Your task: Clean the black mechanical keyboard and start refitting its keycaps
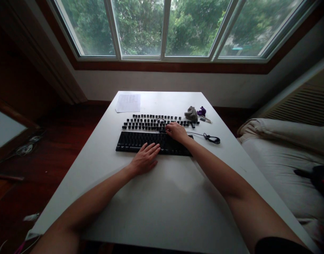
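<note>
A black keyboard [137, 141] lies across the white table, its surface dark and its details small. My left hand [146, 157] rests palm down at its front edge, fingers spread over the lower keys. Beyond the keyboard's back edge, my right hand [176, 131] reaches in with thumb and fingers drawn together. What sits between those fingertips is too small to make out. Loose black keycaps [143, 124] stand in several rows behind the keyboard, the nearest close to my right fingertips. A thin ring-like tool [160, 120] lies among them, partly hard to see.
A grey cloth [191, 114], a purple cloth [201, 111] and thin sticks [207, 120] lie at the back right. Beside my right forearm is a bundled black cable [212, 138]. A paper sheet [128, 103] lies back left; a sofa [278, 151] stands right of the table [162, 201].
</note>
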{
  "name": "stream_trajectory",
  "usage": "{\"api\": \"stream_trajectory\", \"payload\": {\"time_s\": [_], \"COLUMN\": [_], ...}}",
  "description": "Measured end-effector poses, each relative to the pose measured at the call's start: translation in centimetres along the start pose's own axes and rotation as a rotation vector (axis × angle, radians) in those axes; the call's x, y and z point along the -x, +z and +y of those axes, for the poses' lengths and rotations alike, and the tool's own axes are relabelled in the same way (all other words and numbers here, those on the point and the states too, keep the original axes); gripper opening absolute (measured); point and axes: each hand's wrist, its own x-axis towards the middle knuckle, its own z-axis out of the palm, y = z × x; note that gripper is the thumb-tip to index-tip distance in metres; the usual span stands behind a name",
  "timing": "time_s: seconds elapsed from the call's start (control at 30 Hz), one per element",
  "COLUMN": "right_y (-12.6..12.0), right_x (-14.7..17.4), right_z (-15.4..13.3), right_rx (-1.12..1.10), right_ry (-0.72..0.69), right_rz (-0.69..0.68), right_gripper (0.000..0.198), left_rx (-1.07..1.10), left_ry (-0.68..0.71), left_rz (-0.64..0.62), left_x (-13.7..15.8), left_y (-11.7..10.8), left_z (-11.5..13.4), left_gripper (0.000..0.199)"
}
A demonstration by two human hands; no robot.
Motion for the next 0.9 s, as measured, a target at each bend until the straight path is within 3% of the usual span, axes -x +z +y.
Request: {"api": "stream_trajectory", "payload": {"time_s": [0.3,0.7,0.9], "right_y": [-0.5,0.1,0.2], "right_x": [-1.8,-2.4,-2.1], "right_z": [-1.0,-0.8,-0.7], "right_rx": [0.119,0.11,0.066], "right_ry": [-0.063,-0.064,-0.05], "right_rz": [-0.072,-0.134,-0.035], "right_gripper": [0.021,0.017,0.016], "left_rx": [0.03,0.062,0.059], "left_ry": [-0.015,-0.025,-0.038], "left_rz": [-0.003,0.021,0.014], "left_x": [0.2,0.3,0.3], "left_y": [-0.1,-0.2,-0.2], "left_z": [0.0,0.2,0.0], "left_gripper": [0.064,0.062,0.062]}}
